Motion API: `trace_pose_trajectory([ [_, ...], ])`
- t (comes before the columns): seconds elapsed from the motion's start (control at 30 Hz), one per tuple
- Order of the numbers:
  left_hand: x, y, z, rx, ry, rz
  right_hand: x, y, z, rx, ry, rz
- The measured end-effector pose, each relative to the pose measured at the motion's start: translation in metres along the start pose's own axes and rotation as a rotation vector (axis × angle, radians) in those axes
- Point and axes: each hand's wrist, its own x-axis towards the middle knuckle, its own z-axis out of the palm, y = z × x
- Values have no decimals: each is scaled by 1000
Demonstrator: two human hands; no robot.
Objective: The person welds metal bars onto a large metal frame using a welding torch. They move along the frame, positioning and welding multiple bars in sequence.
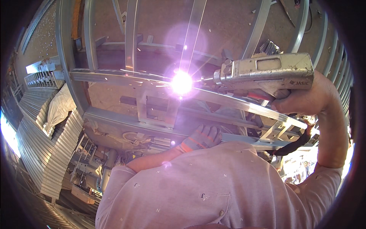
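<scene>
R hand (305,100), bare, grip wrapped tight round handle of grey welding gun (267,72), nozzle at bright arc (181,83) on steel frame (114,76), sparks flying left. L hand (202,137), gloved, lies flat on lower frame rail (126,121); grip not closed on anything. Glare hides the joint. Black cable (293,145) hangs under R wrist. Stacked metal profiles (42,137) and white sack (59,108) at left, well apart.

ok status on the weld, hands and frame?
Right hand grips welding gun, arc lit on steel frame. Gloved left hand braces lower rail. Nothing in the way.
</scene>
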Motion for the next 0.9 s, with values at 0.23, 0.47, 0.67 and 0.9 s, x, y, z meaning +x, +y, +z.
trace_pose_trajectory([
  [0.23, -1, 0, 0, -3, -23, 10, 0, 2, 0, -9, 14, -4],
  [0.47, -2, 1, -1, 17, -47, -13, 1, 3, -2, -50, -10, 48],
  [0.67, -5, 1, 7, 80, 56, -10, -12, 17, -10, 152, 32, 46],
  [0.9, -5, 4, 3, 26, -39, -55, -49, 56, -30, -25, 104, 9],
])
